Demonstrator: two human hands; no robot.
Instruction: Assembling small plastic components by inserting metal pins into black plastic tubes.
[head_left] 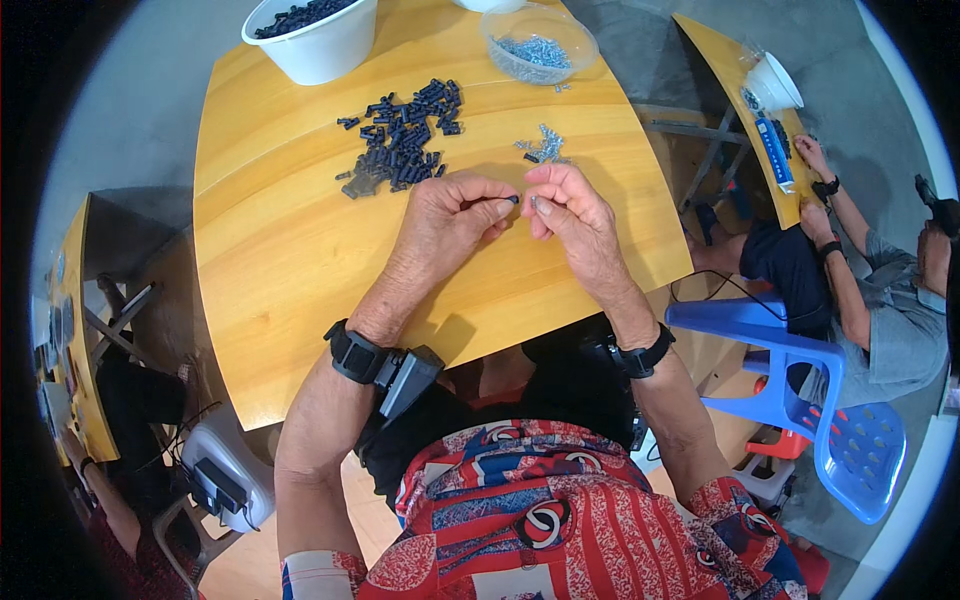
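Observation:
My left hand (455, 220) pinches a small black plastic piece (514, 199) between thumb and fingertips; only its end shows. Close beside it, my right hand (578, 220) is closed in a pinch on a tiny silvery metal piece (536, 203) that looks like a screw, mostly covered by the fingers. The two sets of fingertips nearly meet above the table. Beyond the left hand lies a loose heap of short black cylindrical pieces (405, 135). Just past the right hand, a smaller pile of silvery screws (546, 146) is spread on the wood.
A white tub (325, 45) of black pieces stands at the table's (270, 300) far left, and a clear bowl (540, 70) of silvery screws at its far right. A co-worker sits at another table on the right, near a blue plastic chair (780, 350); another person is at left.

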